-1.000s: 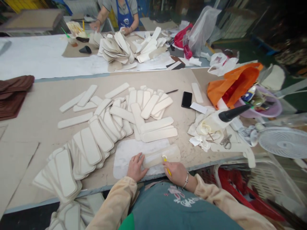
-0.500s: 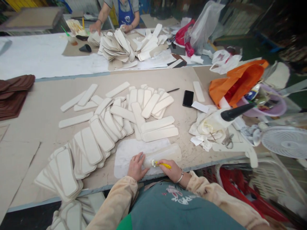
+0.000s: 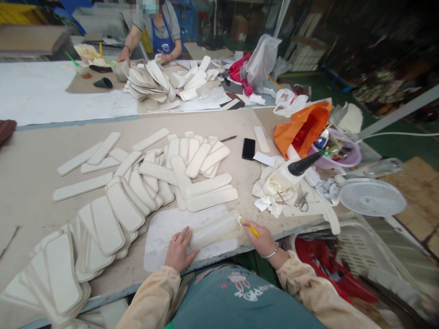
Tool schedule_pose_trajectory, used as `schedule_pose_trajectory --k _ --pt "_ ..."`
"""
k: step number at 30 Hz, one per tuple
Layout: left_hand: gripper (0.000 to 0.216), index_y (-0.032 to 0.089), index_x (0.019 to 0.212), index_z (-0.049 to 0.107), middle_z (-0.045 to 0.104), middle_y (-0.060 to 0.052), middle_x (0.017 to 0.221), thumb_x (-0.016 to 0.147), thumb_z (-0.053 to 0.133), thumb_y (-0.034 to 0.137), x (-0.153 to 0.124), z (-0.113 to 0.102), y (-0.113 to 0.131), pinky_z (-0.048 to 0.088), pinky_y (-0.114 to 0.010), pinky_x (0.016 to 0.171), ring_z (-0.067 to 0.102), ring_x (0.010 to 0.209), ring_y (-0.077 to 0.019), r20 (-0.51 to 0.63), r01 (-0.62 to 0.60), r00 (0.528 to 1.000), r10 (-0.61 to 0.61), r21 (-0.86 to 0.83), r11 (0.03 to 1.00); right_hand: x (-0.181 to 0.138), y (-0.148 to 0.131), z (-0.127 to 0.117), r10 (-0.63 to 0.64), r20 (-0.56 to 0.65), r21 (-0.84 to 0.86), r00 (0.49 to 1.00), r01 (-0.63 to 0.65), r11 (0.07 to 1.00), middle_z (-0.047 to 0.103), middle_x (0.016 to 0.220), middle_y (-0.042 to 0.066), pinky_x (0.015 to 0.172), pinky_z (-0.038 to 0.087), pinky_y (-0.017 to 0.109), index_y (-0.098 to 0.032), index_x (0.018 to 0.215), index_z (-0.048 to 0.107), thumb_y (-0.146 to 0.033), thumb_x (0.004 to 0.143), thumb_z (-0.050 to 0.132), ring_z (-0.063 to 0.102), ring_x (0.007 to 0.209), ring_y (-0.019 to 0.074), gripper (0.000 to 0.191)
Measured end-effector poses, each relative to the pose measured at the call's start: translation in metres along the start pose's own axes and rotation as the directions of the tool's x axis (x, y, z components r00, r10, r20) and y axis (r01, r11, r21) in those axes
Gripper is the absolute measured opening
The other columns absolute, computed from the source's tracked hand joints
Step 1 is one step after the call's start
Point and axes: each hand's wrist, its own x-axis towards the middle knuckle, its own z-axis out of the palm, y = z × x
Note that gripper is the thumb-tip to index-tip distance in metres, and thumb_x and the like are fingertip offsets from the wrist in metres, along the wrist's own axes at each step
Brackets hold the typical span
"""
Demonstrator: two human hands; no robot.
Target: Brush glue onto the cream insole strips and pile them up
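Observation:
My right hand (image 3: 261, 240) is closed round a small yellow-handled brush (image 3: 252, 228), its tip covered in a white paste. That tip touches the right end of a long pale strip (image 3: 216, 232) with rounded ends, which has a glossy, wet look. My left hand (image 3: 180, 250) lies with fingers spread at the strip's left end, pressing on it. Beneath the strip is a white sheet (image 3: 156, 235) near the table's front edge. Just beyond, several cream strips (image 3: 212, 198) lie loose, and an overlapping fan of more strips (image 3: 108, 224) stretches to the left.
A white bottle with a black nozzle (image 3: 279, 177), scissors (image 3: 302, 202) and a black phone (image 3: 248, 148) lie to the right. Behind them are an orange bag (image 3: 302, 128), a purple basin (image 3: 353, 157) and a white fan (image 3: 372, 197). A co-worker (image 3: 164, 39) handles strips across the table.
My right hand has drawn the brush rightward along the strip, from its middle to its right end. My left hand stays on the left end. The camera view has turned right.

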Motion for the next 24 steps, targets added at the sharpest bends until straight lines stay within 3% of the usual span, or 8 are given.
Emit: schedule_pose_trajectory --k 3,6,10,12,16,20,24 --pt "0.062 0.019 0.123 0.046 0.042 -0.013 0.131 0.067 0.062 0.040 0.000 0.000 0.001 0.044 -0.044 0.083 0.045 0.105 -0.0287 -0.009 0.007 1.000 -0.007 0.006 1.000 -0.005 -0.008 0.005 -0.069 0.031 -0.142 0.997 0.073 0.987 0.069 0.095 0.009 0.074 0.048 0.030 -0.018 0.104 0.061 -0.026 0.086 0.040 0.065 0.081 0.0206 0.030" --pt "0.061 0.020 0.122 0.047 0.043 -0.013 0.131 0.067 0.063 0.040 0.000 0.001 0.001 0.044 -0.045 0.082 0.046 0.105 -0.0291 -0.025 0.014 1.000 -0.014 0.003 1.000 -0.009 -0.025 0.018 -0.122 0.140 -0.204 0.983 0.150 0.967 0.070 0.088 0.011 0.071 0.048 0.029 -0.016 0.105 0.061 -0.024 0.085 0.040 0.065 0.076 0.0205 0.030" --pt "0.060 0.020 0.121 0.048 0.043 -0.013 0.131 0.067 0.062 0.041 0.000 0.001 0.001 0.044 -0.046 0.082 0.045 0.105 -0.0291 -0.028 0.009 1.000 -0.009 -0.008 1.000 -0.010 -0.050 0.030 -0.247 0.270 0.038 0.931 0.246 0.969 0.070 0.090 0.007 0.075 0.048 0.026 -0.020 0.104 0.061 -0.026 0.085 0.041 0.064 0.081 0.0175 0.029" --pt "0.060 0.020 0.121 0.048 0.042 -0.013 0.131 0.067 0.062 0.042 -0.001 -0.001 0.002 0.043 -0.046 0.084 0.045 0.106 -0.0291 -0.019 0.018 1.000 -0.018 -0.007 1.000 -0.009 -0.060 0.033 -0.270 0.287 0.198 0.919 0.219 0.955 0.069 0.091 0.004 0.074 0.048 0.024 -0.022 0.103 0.062 -0.027 0.086 0.041 0.064 0.079 0.0154 0.027" --pt "0.063 0.020 0.121 0.047 0.041 -0.013 0.133 0.065 0.064 0.043 -0.002 -0.004 0.006 0.041 -0.046 0.086 0.043 0.107 -0.0290 -0.002 0.047 0.999 -0.047 -0.014 0.999 -0.004 -0.068 0.043 -0.187 0.373 0.390 0.909 0.030 0.921 0.062 0.058 -0.002 0.054 0.046 0.021 -0.021 0.102 0.061 -0.031 0.087 0.041 0.056 0.052 0.0110 0.027" --pt "0.065 0.021 0.123 0.046 0.042 -0.013 0.132 0.065 0.064 0.044 -0.002 -0.006 0.008 0.040 -0.047 0.086 0.043 0.108 -0.0291 0.005 0.066 0.998 -0.066 -0.026 0.997 0.001 -0.070 0.060 -0.148 0.457 0.468 0.877 -0.095 0.879 0.054 0.050 -0.005 0.046 0.041 0.019 -0.020 0.101 0.061 -0.031 0.085 0.043 0.049 0.044 0.0091 0.026" --pt "0.065 0.022 0.123 0.046 0.041 -0.012 0.133 0.064 0.065 0.043 -0.002 -0.006 0.008 0.039 -0.048 0.086 0.042 0.109 -0.0295 0.006 0.068 0.998 -0.067 -0.036 0.997 0.002 -0.067 0.067 -0.137 0.471 0.452 0.872 -0.105 0.886 0.054 0.049 -0.005 0.046 0.041 0.020 -0.020 0.098 0.062 -0.031 0.084 0.044 0.050 0.044 0.0096 0.025"
